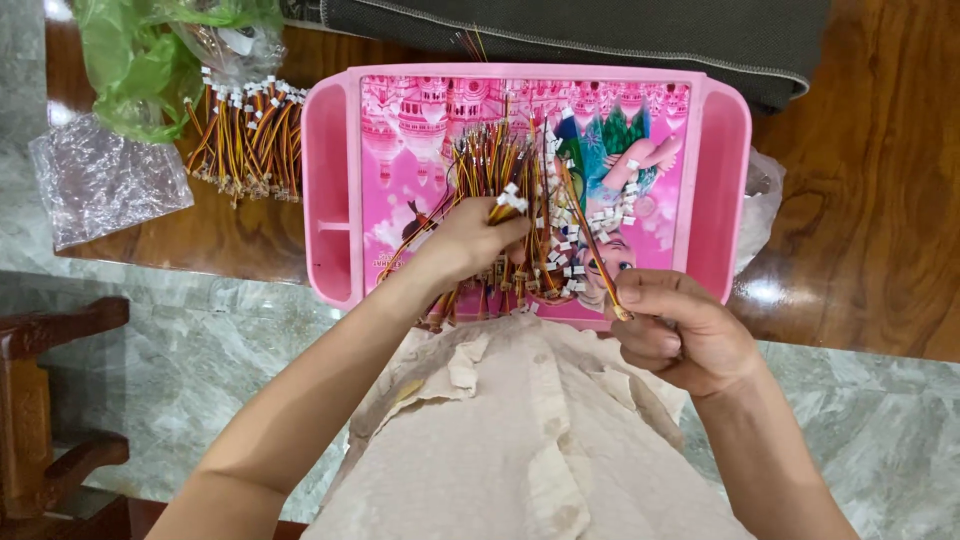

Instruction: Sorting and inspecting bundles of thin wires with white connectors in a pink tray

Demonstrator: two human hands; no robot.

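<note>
A pink plastic tray (330, 180) with a cartoon picture on its floor rests on the person's lap and against the edge of a dark wooden bench (870, 200). A heap of short wire leads (500, 165), red, yellow and black with small white plugs on their ends, lies spread over the middle of the tray.

The left hand (465, 245) reaches into the heap from the near side. Its fingers are closed around a small bunch of leads, with white plugs showing just above the fingertips at the top of the grip.

The right hand (675, 330) sits at the near right corner of the tray, curled almost to a fist. Its thumb and forefinger pinch the end of a single wire (585, 230) that runs up and to the left from the hand into the heap.

On the bench to the left of the tray lies a second, tidier bundle of leads (245, 135), plugs uppermost. Beside it are a green plastic bag (135, 60) and a crumpled clear bag (100, 180). A dark grey cloth (600, 35) lies beyond the far edge of the tray. A wooden chair (50, 400) stands at the lower left on the marble floor (200, 350).
</note>
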